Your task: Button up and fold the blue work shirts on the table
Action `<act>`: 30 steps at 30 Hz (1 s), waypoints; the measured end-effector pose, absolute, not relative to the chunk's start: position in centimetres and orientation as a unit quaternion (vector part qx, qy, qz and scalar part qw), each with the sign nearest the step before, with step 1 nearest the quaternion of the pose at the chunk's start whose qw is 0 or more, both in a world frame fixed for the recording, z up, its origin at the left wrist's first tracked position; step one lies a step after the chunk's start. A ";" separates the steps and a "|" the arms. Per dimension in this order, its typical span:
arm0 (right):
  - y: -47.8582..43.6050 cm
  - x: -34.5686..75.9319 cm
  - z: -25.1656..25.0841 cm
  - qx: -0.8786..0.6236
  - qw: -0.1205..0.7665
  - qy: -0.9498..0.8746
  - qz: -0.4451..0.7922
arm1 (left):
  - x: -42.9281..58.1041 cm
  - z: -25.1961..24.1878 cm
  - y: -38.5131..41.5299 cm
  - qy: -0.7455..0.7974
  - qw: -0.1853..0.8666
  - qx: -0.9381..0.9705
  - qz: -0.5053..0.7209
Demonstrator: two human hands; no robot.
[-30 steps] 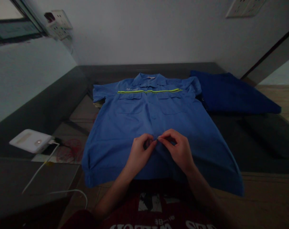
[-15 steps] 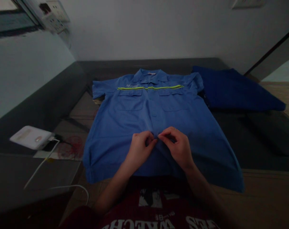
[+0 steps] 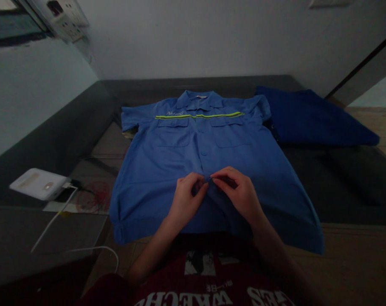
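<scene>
A blue short-sleeved work shirt [image 3: 167, 170] lies spread front side up, its collar at the far end and a yellow-green stripe across the chest. Both of my hands meet at its front placket, below the chest pockets. My left hand [image 3: 189, 193] pinches the placket cloth between thumb and fingers. Close beside it, my right hand [image 3: 237, 187] pinches the placket edge too, thumb against forefinger. The fingertips are almost touching and hide whatever small part of the placket lies between them. A button [image 3: 204, 154] shows on the placket just above.
A dark blue folded cloth [image 3: 316, 117] lies right of the shirt on the dark tabletop [image 3: 345, 182]. At left rests a white power bank [image 3: 40, 183] with a white cable [image 3: 54, 219] plugged in. Sockets [image 3: 68, 25] sit on the wall at far left.
The view has shifted slightly. My right fingers have straightened a little and lifted slightly at the placket; my left hand keeps its pinch. The shirt lies as before.
</scene>
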State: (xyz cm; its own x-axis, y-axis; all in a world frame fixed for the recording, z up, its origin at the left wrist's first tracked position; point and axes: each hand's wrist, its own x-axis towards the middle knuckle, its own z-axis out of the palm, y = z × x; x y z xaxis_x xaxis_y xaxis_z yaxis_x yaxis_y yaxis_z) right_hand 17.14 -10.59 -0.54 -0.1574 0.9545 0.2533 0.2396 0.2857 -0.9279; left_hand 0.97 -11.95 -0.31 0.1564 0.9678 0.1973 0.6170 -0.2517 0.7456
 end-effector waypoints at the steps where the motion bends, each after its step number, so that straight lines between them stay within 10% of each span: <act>1: -10.6 17.2 -0.4 -0.450 0.458 -0.672 0.369 | 0.9 -0.3 -12.0 0.554 0.262 0.713 0.341; 9: -10.3 17.1 0.2 -0.468 0.408 -0.733 0.278 | 1.3 -0.6 -12.2 0.560 0.288 0.699 0.338; 30: -10.0 16.6 -0.9 -0.470 0.443 -0.579 0.498 | 1.2 -0.9 -11.7 0.554 0.328 0.682 0.347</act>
